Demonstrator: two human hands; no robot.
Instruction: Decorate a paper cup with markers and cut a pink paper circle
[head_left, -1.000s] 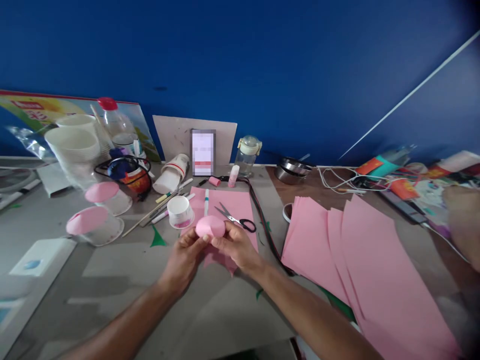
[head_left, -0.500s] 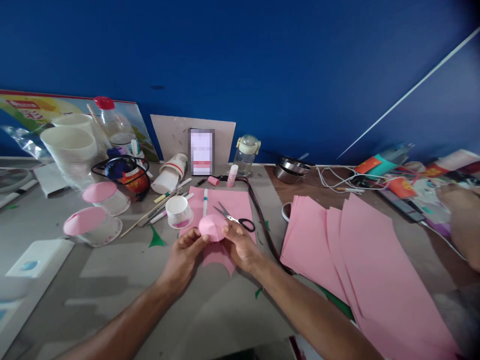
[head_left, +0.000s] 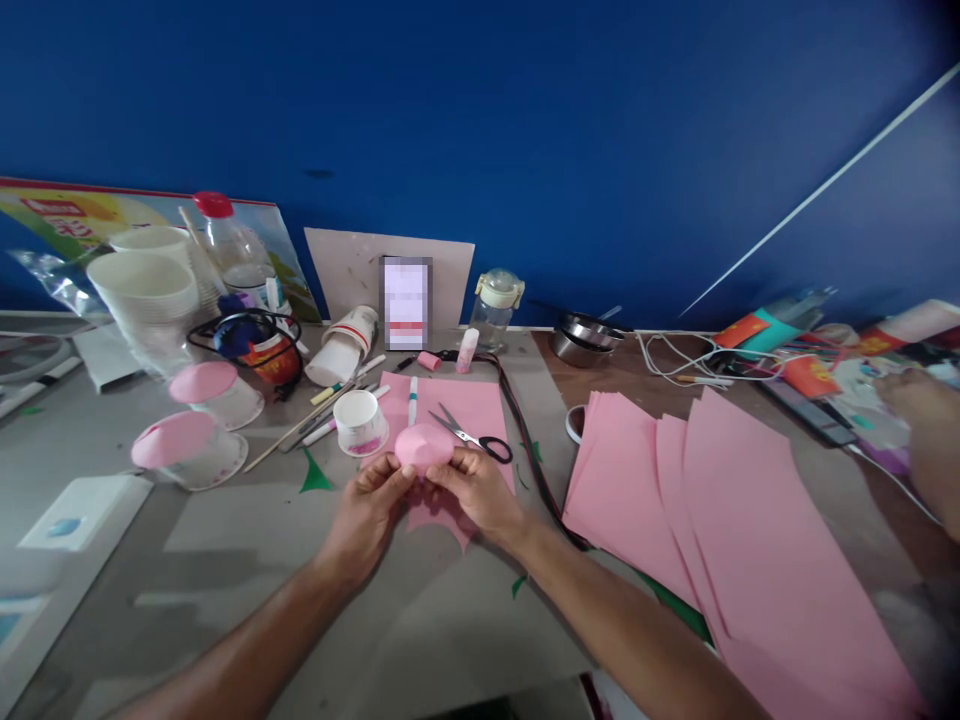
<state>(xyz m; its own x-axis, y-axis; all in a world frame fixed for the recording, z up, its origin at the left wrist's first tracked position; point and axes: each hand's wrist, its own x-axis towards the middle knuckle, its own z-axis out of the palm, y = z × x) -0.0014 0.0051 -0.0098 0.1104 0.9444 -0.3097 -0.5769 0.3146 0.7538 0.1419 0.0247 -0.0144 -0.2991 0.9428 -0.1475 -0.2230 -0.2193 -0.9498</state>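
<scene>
Between my two hands is a small pink paper cone (head_left: 424, 445), shallow and rounded. My left hand (head_left: 375, 490) pinches its left lower edge between thumb and fingers. On the opposite edge, my right hand (head_left: 474, 488) is closed the same way, thumb near the front. Beneath lies a pink paper sheet (head_left: 480, 400) with a cut, curved edge towards me. Open scissors (head_left: 472, 435) rest on it just beyond my right hand, and a white marker with a teal band (head_left: 412, 400) lies there too. A white paper cup (head_left: 360, 422) stands beyond my left hand.
Two cups with pink paper tops (head_left: 176, 445) stand at left, before stacked paper cups (head_left: 142, 290). A glue stick (head_left: 466, 350), phone (head_left: 406, 305) and glass jar (head_left: 495, 310) are behind. Pink sheets (head_left: 735, 500) lie at right. Another person's arm (head_left: 926, 420) shows far right.
My right hand has shifted its hold from the cone's right side down to its lower front edge, closer to my left hand. The cone has turned slightly.
</scene>
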